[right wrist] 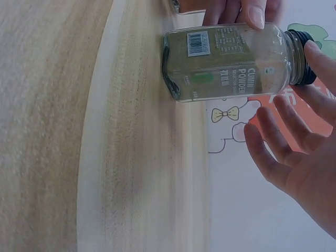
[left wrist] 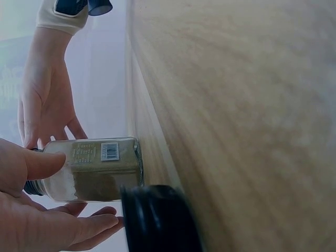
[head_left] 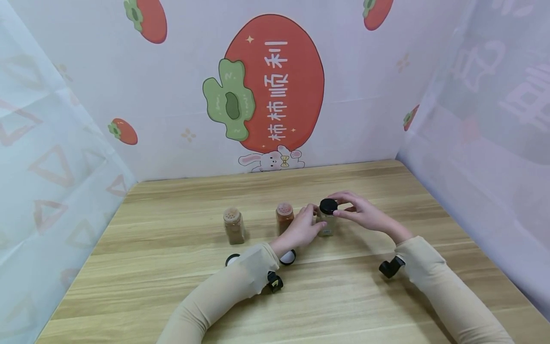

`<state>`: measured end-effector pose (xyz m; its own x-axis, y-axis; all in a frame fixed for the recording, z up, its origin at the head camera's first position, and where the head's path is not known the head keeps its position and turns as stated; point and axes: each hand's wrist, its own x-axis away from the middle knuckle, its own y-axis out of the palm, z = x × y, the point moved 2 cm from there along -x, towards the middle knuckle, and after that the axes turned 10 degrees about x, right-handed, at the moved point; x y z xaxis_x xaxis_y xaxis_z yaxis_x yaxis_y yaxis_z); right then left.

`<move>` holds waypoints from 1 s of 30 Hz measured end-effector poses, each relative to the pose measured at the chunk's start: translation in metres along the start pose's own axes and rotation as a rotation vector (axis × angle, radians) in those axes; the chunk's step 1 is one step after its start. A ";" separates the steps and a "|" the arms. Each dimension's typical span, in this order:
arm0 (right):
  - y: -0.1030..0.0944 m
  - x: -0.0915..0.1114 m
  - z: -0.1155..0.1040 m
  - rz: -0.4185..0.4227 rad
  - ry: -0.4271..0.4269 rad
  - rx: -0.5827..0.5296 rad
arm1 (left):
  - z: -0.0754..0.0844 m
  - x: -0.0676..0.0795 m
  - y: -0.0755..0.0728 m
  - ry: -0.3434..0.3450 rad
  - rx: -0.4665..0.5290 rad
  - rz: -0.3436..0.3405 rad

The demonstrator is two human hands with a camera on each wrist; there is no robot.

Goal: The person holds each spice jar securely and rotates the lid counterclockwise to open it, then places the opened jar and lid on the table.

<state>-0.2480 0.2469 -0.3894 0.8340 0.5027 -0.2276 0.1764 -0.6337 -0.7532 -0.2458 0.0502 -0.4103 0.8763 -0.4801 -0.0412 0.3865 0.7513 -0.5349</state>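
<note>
A glass spice jar labelled cumin powder [right wrist: 226, 63] stands upright on the table with its black lid [head_left: 328, 206] on. My left hand [head_left: 302, 227] holds the jar's body, thumb on one side and fingers on the other. At the top, my right hand [head_left: 358, 211] grips the lid between thumb and forefinger; its other fingers spread free in the right wrist view. Just left of the jar is one with reddish-brown spice [head_left: 285, 219], lidless, its sifter top showing and partly hidden by my left hand. Farther left stands another lidless jar with brown powder [head_left: 234, 228].
Two loose black lids with white insides lie nearer me: one lid [head_left: 288, 258] by my left wrist, another lid [head_left: 232, 259] partly behind my left sleeve. A printed cloth [head_left: 172, 143] backs the wooden table [head_left: 343, 296], and cloth walls flank it.
</note>
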 end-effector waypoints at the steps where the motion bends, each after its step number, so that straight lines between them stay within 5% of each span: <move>1: 0.000 0.000 0.000 -0.002 0.004 0.000 | 0.000 0.000 0.000 -0.003 0.000 0.000; 7: -0.001 0.003 -0.005 -0.002 0.031 -0.020 | -0.001 -0.001 0.001 -0.008 -0.004 0.000; 20: 0.013 0.006 -0.009 0.183 0.149 0.032 | 0.000 -0.001 0.000 0.002 -0.006 0.000; 30: 0.008 0.008 -0.046 0.222 0.164 0.048 | 0.000 0.000 -0.001 0.004 -0.001 0.000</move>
<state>-0.2158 0.2188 -0.3689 0.9236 0.2500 -0.2907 -0.0423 -0.6872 -0.7252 -0.2455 0.0498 -0.4097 0.8753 -0.4815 -0.0446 0.3859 0.7511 -0.5357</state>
